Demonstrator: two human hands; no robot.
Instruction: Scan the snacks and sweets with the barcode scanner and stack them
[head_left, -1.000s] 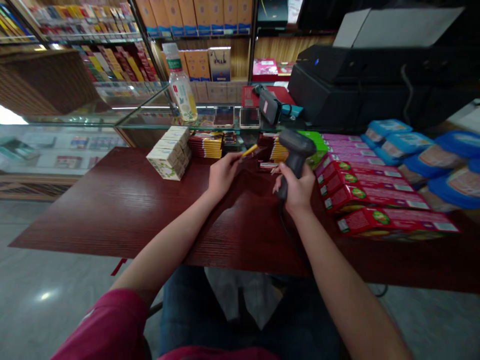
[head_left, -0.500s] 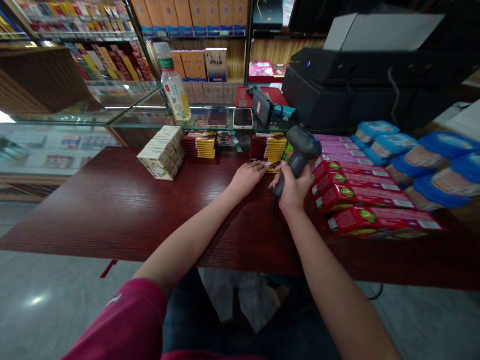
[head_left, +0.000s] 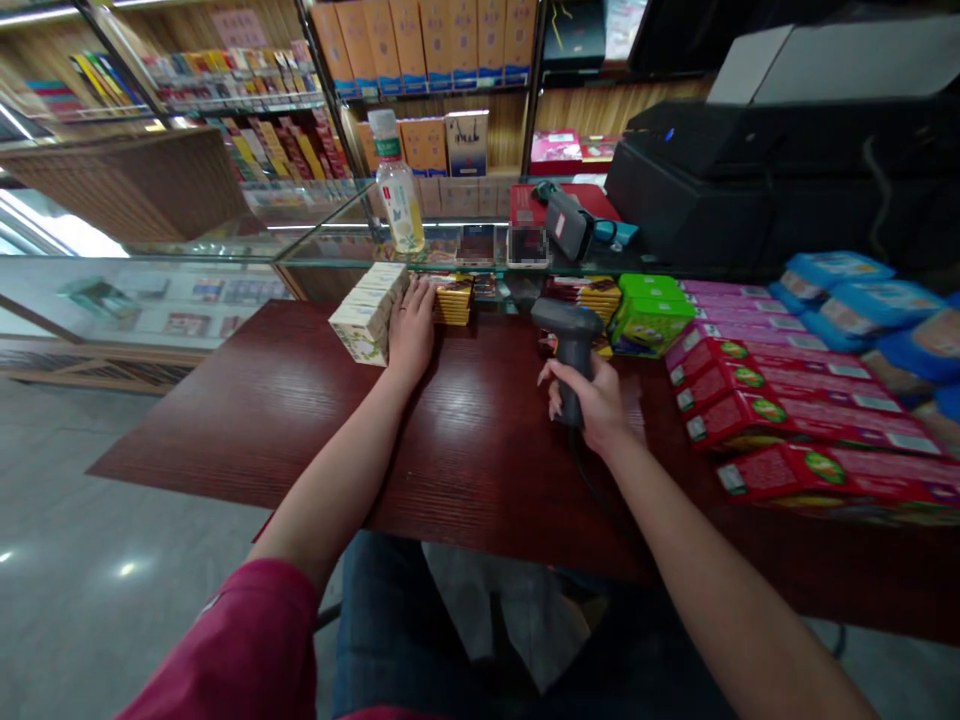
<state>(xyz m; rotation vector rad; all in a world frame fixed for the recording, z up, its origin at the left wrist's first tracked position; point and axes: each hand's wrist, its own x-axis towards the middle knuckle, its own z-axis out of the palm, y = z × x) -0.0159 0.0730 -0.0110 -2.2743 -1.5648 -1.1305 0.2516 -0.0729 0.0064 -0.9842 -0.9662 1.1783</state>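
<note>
My right hand [head_left: 589, 398] is wrapped round the handle of a dark grey barcode scanner [head_left: 568, 335], held upright over the dark red wooden table [head_left: 247, 400]. My left hand [head_left: 412, 322] lies flat with fingers stretched out against the right side of a stack of white-and-green boxes [head_left: 367, 312]. Its fingertips reach toward a stack of red-and-yellow packs [head_left: 452, 298] just behind. A second stack of red-and-yellow packs [head_left: 592, 298] stands behind the scanner.
Green boxes [head_left: 649, 312], rows of red and pink cartons [head_left: 757, 390] and blue packets [head_left: 862, 300] fill the table's right side. A glass counter [head_left: 322, 240] behind carries a drink bottle [head_left: 396, 185], a phone and a card reader. A black printer [head_left: 757, 170] sits at back right.
My left hand has left the red-and-yellow packs by the scanner and moved left to the white-and-green box stack. The pack it held a second ago is gone from it. The scanner stays gripped.
</note>
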